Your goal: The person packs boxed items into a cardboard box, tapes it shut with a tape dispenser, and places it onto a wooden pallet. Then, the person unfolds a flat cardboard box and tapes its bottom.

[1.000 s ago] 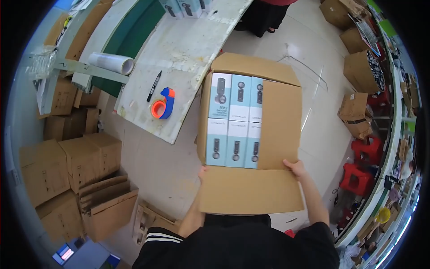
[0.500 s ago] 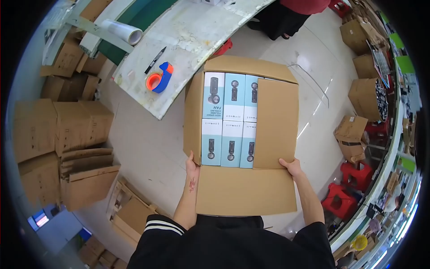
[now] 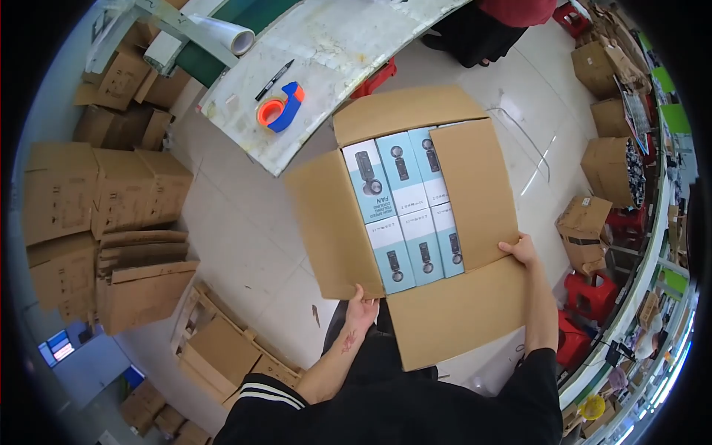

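An open cardboard box (image 3: 460,315), tilted clockwise, hangs in front of my body with its flaps spread. Inside stand several white and light-blue fan boxes (image 3: 411,215) in two rows; the right flap covers part of them. My left hand (image 3: 361,308) grips the near left corner, thumb up at the left flap and fingers hidden underneath. On the near right corner, my right hand (image 3: 521,251) is closed with its thumb over the right flap; its other fingers are mostly out of sight.
A worn white table (image 3: 326,52) carries a blue-orange tape dispenser (image 3: 285,110), a black marker (image 3: 274,80) and a plastic roll (image 3: 230,37). Stacked cartons (image 3: 111,185) line the left. Red stools (image 3: 591,291) and cartons stand right. Another person (image 3: 475,33) is beyond the table.
The cardboard box has turned clockwise and shifted right, both hands moving with it. Its left flap has swung outward to the left. My left hand has moved right and nearer my body.
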The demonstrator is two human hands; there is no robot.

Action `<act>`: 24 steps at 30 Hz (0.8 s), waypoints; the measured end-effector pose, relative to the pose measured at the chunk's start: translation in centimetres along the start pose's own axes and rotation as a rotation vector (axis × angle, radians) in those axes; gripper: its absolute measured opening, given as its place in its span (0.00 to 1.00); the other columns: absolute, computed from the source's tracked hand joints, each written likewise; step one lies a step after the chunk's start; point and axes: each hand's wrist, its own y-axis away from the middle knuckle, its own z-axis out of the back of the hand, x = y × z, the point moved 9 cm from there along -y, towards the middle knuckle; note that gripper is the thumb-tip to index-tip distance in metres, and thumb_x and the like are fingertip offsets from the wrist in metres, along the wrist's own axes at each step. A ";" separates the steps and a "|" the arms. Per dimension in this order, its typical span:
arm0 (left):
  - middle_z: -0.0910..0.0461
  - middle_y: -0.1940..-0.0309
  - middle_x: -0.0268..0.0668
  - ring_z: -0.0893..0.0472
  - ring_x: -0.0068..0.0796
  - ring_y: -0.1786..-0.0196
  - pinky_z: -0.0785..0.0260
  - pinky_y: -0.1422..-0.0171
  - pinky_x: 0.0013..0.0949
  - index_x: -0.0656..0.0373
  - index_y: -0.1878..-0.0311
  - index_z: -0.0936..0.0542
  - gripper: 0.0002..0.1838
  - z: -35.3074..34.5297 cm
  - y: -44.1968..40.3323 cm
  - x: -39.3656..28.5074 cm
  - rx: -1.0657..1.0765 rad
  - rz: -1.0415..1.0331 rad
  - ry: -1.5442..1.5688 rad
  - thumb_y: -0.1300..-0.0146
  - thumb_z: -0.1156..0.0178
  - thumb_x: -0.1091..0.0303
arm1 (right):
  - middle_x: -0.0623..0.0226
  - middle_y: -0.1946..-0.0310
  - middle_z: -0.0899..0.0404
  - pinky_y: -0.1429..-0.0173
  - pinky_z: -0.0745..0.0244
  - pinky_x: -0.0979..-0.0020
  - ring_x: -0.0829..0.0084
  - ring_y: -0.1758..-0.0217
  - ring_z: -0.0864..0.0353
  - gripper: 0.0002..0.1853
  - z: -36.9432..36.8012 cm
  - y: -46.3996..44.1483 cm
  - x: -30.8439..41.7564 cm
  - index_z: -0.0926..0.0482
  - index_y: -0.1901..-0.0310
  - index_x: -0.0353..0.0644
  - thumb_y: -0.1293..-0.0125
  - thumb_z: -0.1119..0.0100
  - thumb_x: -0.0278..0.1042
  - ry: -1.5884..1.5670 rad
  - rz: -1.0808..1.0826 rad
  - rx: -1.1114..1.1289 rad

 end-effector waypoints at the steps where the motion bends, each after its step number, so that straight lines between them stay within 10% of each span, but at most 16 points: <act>1: 0.22 0.45 0.32 0.26 0.29 0.38 0.36 0.32 0.40 0.51 0.42 0.26 0.15 0.3 1.1 0.2 0.010 0.019 -0.022 0.28 0.44 0.60 | 0.56 0.55 0.15 0.49 0.19 0.65 0.65 0.55 0.15 0.28 0.5 -0.1 0.4 0.22 0.46 0.31 0.47 0.24 0.33 -0.037 -0.040 0.019; 3: 0.22 0.44 0.35 0.24 0.30 0.41 0.33 0.35 0.38 0.55 0.40 0.27 0.18 -0.7 3.3 0.4 0.082 -0.033 -0.144 0.30 0.40 0.64 | 0.57 0.55 0.15 0.48 0.19 0.65 0.65 0.54 0.15 0.28 2.0 0.1 1.7 0.22 0.45 0.31 0.48 0.23 0.33 -0.024 -0.035 -0.011; 7: 0.21 0.46 0.47 0.19 0.45 0.49 0.28 0.43 0.40 0.64 0.35 0.32 0.27 -9.1 10.8 -1.7 0.143 -1.006 -1.518 0.37 0.39 0.72 | 0.56 0.54 0.16 0.48 0.19 0.67 0.66 0.53 0.15 0.31 3.5 0.3 2.3 0.23 0.43 0.32 0.47 0.24 0.36 0.043 0.018 -0.073; 10: 0.30 0.35 0.53 0.26 0.48 0.35 0.34 0.32 0.41 0.66 0.32 0.35 0.35 -13.2 12.4 -0.6 0.378 -1.124 -1.397 0.44 0.35 0.74 | 0.55 0.52 0.16 0.47 0.19 0.67 0.66 0.52 0.15 0.32 2.6 0.2 1.3 0.24 0.42 0.31 0.47 0.24 0.37 0.062 0.020 -0.065; 16: 0.53 0.23 0.54 0.54 0.53 0.20 0.54 0.23 0.61 0.56 0.27 0.38 0.46 -13.6 8.9 2.5 0.854 -1.122 -2.462 0.54 0.33 0.70 | 0.55 0.48 0.18 0.42 0.22 0.64 0.64 0.46 0.17 0.35 1.1 2.2 4.1 0.27 0.39 0.31 0.44 0.27 0.44 0.221 0.054 0.007; 20: 0.55 0.22 0.51 0.57 0.51 0.20 0.54 0.24 0.62 0.53 0.28 0.36 0.45 -15.1 10.1 2.6 0.803 -1.101 -2.452 0.53 0.30 0.67 | 0.53 0.41 0.23 0.37 0.26 0.62 0.62 0.39 0.22 0.37 0.8 1.4 3.1 0.33 0.34 0.33 0.37 0.36 0.52 0.451 0.037 0.171; 24: 0.44 0.26 0.52 0.49 0.50 0.21 0.48 0.23 0.52 0.58 0.37 0.25 0.36 -13.5 6.8 1.0 0.808 -1.138 -2.011 0.53 0.26 0.66 | 0.41 0.36 0.31 0.32 0.31 0.60 0.53 0.34 0.28 0.42 1.5 3.3 2.6 0.41 0.30 0.30 0.31 0.48 0.61 -0.292 -0.217 0.669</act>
